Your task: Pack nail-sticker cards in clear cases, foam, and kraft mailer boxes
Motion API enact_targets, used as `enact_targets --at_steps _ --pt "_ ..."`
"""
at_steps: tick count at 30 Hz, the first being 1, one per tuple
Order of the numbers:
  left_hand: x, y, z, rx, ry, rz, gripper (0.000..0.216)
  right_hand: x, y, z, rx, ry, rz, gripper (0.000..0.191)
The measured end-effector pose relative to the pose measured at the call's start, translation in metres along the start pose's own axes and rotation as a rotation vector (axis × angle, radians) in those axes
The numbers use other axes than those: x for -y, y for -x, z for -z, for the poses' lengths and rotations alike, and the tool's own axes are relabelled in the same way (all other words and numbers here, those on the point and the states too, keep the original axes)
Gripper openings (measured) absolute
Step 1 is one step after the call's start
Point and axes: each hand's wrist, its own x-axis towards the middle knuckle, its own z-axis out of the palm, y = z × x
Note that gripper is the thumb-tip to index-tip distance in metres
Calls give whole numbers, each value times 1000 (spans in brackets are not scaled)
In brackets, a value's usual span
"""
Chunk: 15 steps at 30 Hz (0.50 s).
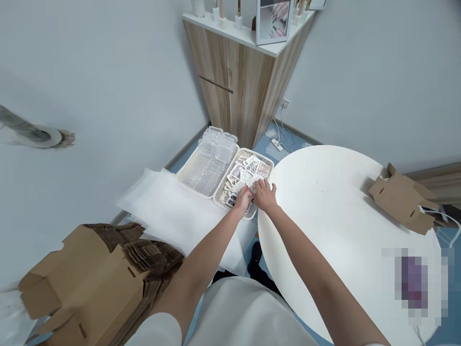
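My left hand (243, 199) and right hand (264, 194) rest fingers-down on the card packets (248, 175) inside the white basket (269, 162); grip closure indeterminate. I recommend isolating one packet at the basket's near edge before lifting.

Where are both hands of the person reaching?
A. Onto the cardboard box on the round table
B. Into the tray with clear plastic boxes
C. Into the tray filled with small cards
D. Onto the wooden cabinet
C: the left hand and the right hand rest together on the small cards in the tray beside the round table.
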Motion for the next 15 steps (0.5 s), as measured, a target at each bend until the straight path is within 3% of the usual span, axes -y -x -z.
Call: enact_targets --at_steps 6,15 --pt "1 -9 0 17 65 29 52 -9 -12 -3 3 62 -46 56" --pt "-2 -15 5 6 55 26 50 -3 -15 0 -38 73 62 34"
